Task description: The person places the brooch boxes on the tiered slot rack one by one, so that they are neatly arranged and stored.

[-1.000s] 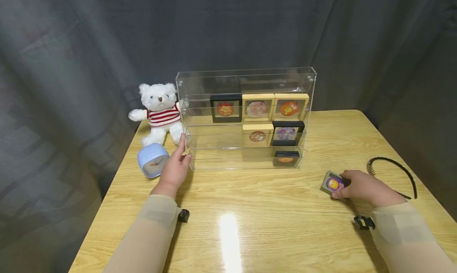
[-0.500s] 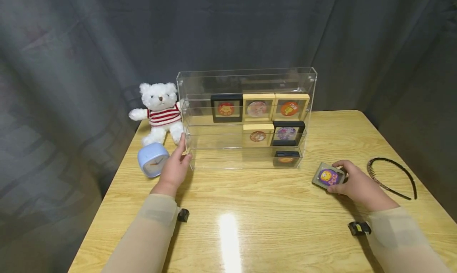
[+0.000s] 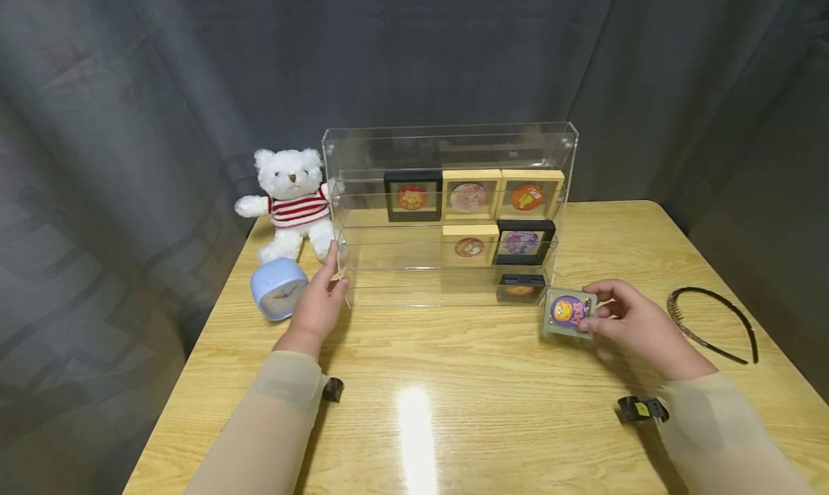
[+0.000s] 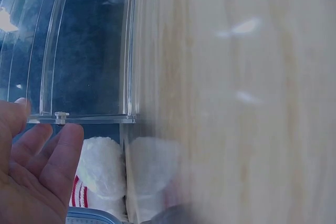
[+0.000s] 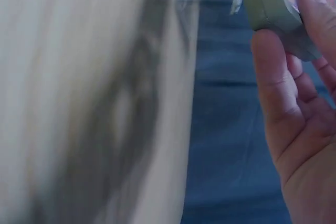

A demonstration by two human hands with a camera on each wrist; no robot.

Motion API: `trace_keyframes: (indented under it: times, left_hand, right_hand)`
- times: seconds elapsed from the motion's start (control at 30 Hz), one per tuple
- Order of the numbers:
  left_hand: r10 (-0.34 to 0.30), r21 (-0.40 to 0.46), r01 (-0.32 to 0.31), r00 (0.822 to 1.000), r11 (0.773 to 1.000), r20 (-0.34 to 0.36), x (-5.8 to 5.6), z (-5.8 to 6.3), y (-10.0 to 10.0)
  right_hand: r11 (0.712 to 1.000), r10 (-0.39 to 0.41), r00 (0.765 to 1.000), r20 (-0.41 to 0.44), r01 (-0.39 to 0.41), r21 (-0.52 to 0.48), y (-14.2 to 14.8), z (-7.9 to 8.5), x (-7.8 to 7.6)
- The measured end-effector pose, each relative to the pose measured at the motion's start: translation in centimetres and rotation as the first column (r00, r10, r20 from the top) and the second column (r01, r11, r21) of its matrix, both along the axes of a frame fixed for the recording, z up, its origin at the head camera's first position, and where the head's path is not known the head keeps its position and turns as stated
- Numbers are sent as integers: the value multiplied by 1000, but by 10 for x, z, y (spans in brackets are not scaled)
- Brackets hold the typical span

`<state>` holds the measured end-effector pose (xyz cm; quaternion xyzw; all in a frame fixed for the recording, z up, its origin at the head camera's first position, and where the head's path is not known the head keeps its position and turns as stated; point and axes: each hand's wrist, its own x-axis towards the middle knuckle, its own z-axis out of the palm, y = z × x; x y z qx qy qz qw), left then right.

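A clear acrylic display rack [image 3: 388,247] stands upright at the middle of the table. At its left side panel my left hand [image 3: 316,304] grips the edge, thumb at the front and fingers along the outer face; the left wrist view shows the fingertips right at that panel [image 4: 92,119]. My right hand [image 3: 641,329] pinches a grey-green square frame [image 3: 566,312] between thumb and fingers, its face with a purple and orange round badge turned up. That frame is held close by the rack's lower right corner. Badge frames, black [image 3: 413,218] and cream [image 3: 470,230], stand on the shelves.
Left of the rack sit a white teddy bear [image 3: 293,193] in a striped sweater and a blue alarm clock [image 3: 275,279], close beside my left hand. A black headband [image 3: 725,304] lies right of my right hand. Dark curtains [image 3: 453,49] hang behind the wooden table [image 3: 492,409].
My right hand has carried the grey-green frame leftward and slightly up to the rack's lower right corner, turning its face more upright. The left hand has stayed at the rack's side.
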<state>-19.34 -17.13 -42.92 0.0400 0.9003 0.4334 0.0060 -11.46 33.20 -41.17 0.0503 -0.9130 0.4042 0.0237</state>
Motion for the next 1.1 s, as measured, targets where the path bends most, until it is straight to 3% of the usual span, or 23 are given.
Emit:
trace_keyframes:
  times: [0.23, 0.4, 0.6, 0.87, 1.1]
  left_hand:
    - [-6, 4, 6, 1000, 1000, -14, 0, 0, -2]
    - [-2, 6, 3, 1000, 1000, -14, 0, -1, -2]
    - [0, 11, 0, 1000, 1000, -13, 0, 0, -1]
    - [3, 13, -3, 1000, 1000, -12, -1, 0, -1]
    - [6, 22, -6, 1000, 1000, -6, -1, -1, 0]
  right_hand:
    - [998, 24, 997, -70, -28, -54, -38, 14, -21]
    - [998, 54, 991, -122, -59, -31, -68, 21, -41]
    - [999, 34, 988, -151, -40, -34, -93, 26, -54]
    - [996, 29, 980, -198, -45, -78, -112, 23, -70]
    - [996, 3, 978, -208, -20, -81, -117, 17, -72]
